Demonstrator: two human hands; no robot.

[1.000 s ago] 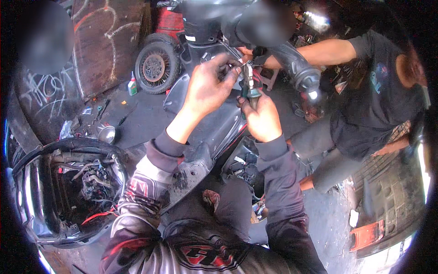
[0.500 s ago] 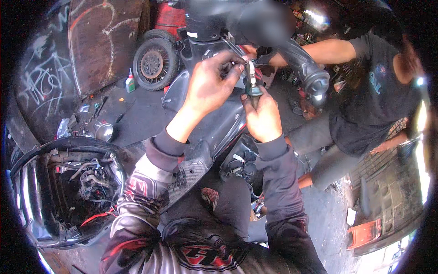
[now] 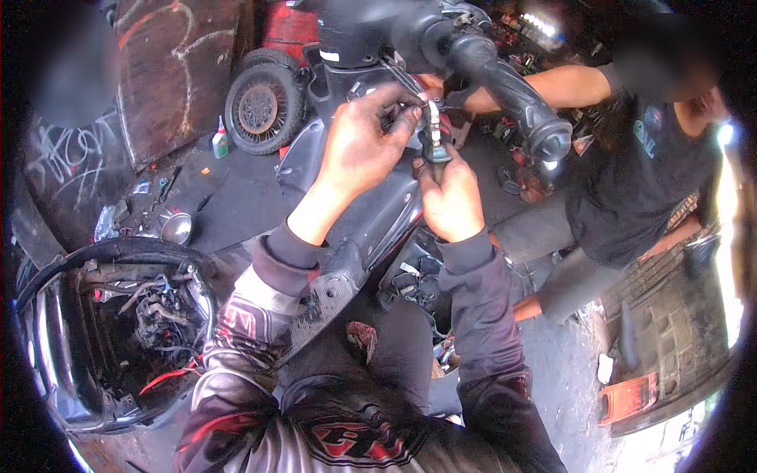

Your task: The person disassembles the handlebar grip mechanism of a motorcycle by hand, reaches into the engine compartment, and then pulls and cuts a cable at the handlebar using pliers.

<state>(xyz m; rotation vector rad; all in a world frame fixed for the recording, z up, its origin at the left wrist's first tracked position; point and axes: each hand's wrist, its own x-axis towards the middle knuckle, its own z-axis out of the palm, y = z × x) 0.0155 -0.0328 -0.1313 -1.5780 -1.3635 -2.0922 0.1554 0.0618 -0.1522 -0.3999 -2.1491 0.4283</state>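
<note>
My right hand [image 3: 453,197] is closed around the dark green base of a slim part [image 3: 435,135] with white and metal sections, held upright between thumb and fingers. Just left of its upper end, my left hand [image 3: 371,142] has thumb and fingertips pinched together. What sits in that pinch is too small to make out. Both hands are over the front of a dark scooter [image 3: 378,213], below its handlebar grip [image 3: 505,83]. Another person's arm [image 3: 552,87] reaches in from the right, its hand partly hidden behind the scooter parts.
A spoked wheel [image 3: 264,102] leans at the back left, near a green-and-white bottle [image 3: 220,138]. A removed dark body shell [image 3: 59,339] with wiring inside lies at lower left. The other person crouches at right, above an orange-red crate [image 3: 628,400].
The view has shifted slightly. My right thumb and fingers have moved a little on the slim part, whose base looks slightly tilted. My left hand keeps its pinch.
</note>
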